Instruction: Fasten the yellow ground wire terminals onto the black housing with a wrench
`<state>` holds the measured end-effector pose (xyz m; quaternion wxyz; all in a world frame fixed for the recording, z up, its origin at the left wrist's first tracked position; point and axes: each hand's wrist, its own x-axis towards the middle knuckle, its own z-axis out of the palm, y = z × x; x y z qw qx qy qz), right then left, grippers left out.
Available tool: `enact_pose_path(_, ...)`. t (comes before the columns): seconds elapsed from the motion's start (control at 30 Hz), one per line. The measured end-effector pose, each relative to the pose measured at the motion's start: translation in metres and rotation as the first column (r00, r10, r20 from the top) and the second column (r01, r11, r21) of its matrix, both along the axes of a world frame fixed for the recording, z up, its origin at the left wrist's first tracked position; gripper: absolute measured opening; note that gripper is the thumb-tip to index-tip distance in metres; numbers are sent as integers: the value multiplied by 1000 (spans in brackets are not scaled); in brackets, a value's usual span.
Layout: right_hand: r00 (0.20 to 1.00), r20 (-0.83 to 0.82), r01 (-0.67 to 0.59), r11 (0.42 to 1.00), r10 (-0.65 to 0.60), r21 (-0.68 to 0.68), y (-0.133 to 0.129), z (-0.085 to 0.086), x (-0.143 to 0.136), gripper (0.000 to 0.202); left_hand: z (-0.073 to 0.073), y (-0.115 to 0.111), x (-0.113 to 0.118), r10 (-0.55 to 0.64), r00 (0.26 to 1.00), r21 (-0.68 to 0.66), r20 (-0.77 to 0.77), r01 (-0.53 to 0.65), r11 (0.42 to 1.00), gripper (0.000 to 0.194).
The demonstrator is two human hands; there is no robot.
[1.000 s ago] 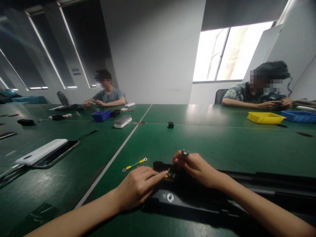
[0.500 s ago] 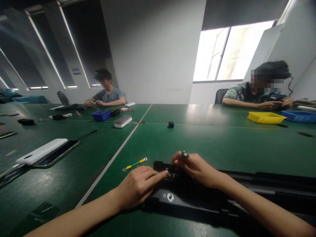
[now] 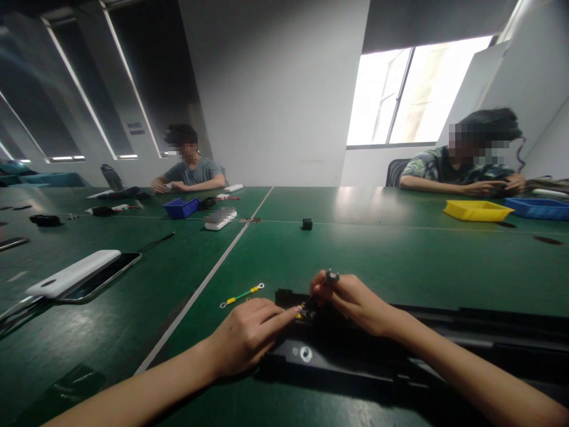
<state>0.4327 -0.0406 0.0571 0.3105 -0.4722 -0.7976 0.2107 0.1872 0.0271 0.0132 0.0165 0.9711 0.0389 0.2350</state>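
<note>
A long black metal or plastic housing (image 3: 338, 367) lies on the table in front of me. My left hand (image 3: 251, 332) rests against its left end, with the index finger stretched out onto a small part with yellow on it (image 3: 299, 315). The thumb is partly hidden. My right hand (image 3: 351, 299) is closed around a wrench (image 3: 332, 276), whose open jaw sticks up above the fingers; its lower end points down into the housing by the left fingertip. Beyond my left hand lies a green-and-yellow ground wire (image 3: 242, 295) with ring terminals at both ends.
A white power bank (image 3: 75, 273) and a phone (image 3: 104, 279) lie on the left. Farther back are a small black cube (image 3: 307, 224), a blue bin (image 3: 181, 207) and a yellow tray (image 3: 478, 210). Two people sit across the green table (image 3: 373, 255).
The yellow on the small part under my left fingertip shows more clearly now. Both hands hold nearly the same place, and the wrench has hardly shifted.
</note>
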Motion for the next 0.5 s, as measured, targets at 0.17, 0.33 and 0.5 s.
enact_pose_path(0.17, 1000, -8, 0, 1000, 0, -5, 1, -1, 1, 38, -1, 1, 1, -3, 1000, -6, 0, 3, 1000, 45)
enact_pose_path(0.33, 1000, -12, -6, 1000, 6, -8, 0, -3, 1, 37, 0, 0, 1, -2, 1000, -3, 3, 2, 1000, 44)
enact_pose_path(0.5, 1000, -20, -10, 1000, 10, -11, 1, -3, 2, 35, 0, 1, 0, -6, 1000, -5, -5, 6, 1000, 44)
